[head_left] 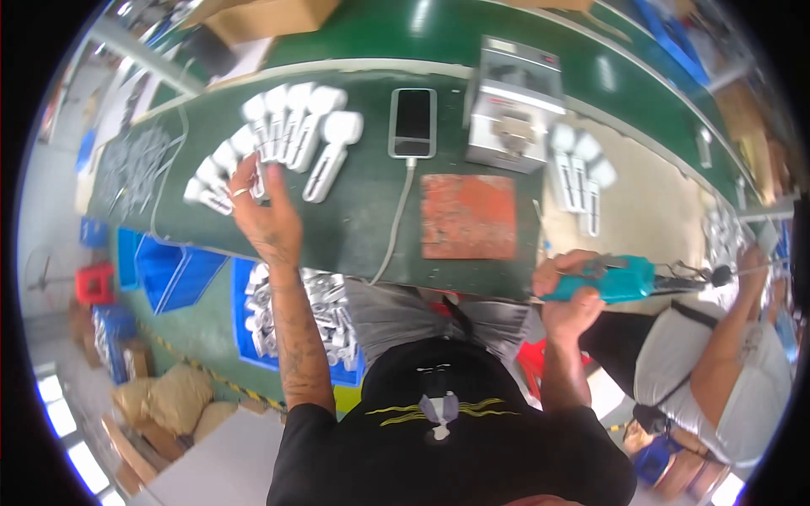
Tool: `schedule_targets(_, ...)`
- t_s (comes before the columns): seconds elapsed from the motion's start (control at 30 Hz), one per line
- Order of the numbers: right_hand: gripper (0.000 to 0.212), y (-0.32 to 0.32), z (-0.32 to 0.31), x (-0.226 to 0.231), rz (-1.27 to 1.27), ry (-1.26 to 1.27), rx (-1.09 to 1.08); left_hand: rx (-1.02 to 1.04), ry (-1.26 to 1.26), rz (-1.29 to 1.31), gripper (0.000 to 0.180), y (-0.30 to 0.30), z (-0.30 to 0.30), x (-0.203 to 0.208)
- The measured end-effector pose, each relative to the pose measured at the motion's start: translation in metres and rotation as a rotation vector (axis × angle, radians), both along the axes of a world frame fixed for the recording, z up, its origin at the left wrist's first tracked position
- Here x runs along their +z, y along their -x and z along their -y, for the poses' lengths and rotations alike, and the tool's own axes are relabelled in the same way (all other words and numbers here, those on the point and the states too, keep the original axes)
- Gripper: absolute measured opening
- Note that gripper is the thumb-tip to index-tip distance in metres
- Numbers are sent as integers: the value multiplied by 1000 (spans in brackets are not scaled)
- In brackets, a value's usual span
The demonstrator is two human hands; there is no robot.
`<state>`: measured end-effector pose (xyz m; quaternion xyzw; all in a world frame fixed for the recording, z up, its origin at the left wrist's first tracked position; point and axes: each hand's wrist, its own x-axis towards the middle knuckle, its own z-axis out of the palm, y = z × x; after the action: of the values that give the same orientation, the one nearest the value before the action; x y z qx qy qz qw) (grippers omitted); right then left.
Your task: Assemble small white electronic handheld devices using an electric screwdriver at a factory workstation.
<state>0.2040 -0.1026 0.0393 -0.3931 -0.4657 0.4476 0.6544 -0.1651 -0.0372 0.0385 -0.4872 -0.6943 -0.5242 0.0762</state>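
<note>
White spoon-shaped plastic parts, each with a dark slot along the handle, lie fanned out on the left of the green workbench (pixel 337 236). My left hand (pixel 268 221) reaches in among them, thumb and fingers on either side of one white spoon-shaped part (pixel 258 187). Another such part (pixel 326 160) lies just right of that group. My right hand (pixel 567 297) is wrapped round a teal electric screwdriver (pixel 620 279), held level at the bench's front edge with its dark front end pointing right.
A phone (pixel 413 118) with a white cable, a worn red mat (pixel 468 218) and a boxed product (pixel 512 118) sit mid-bench. More white parts (pixel 574 173) lie at right. Clear plastic pieces (pixel 135 169) pile at far left. A blue bin (pixel 245 325) stands below. Another person (pixel 717 363) works at right.
</note>
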Motion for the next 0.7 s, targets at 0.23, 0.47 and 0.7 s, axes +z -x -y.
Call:
schedule_targets(0.23,79,-12,12,8,-14,37,1,-1013,408,-289,48,-253,-41,-5)
schedule_targets(0.47,78,-35,37,9,-6,30,-27,-957,463,-524,64,-340,-98,-52)
schedule_targets(0.7,79,-47,36,10,-33,32,-27,-917,554,-448,59,-339,-103,-47)
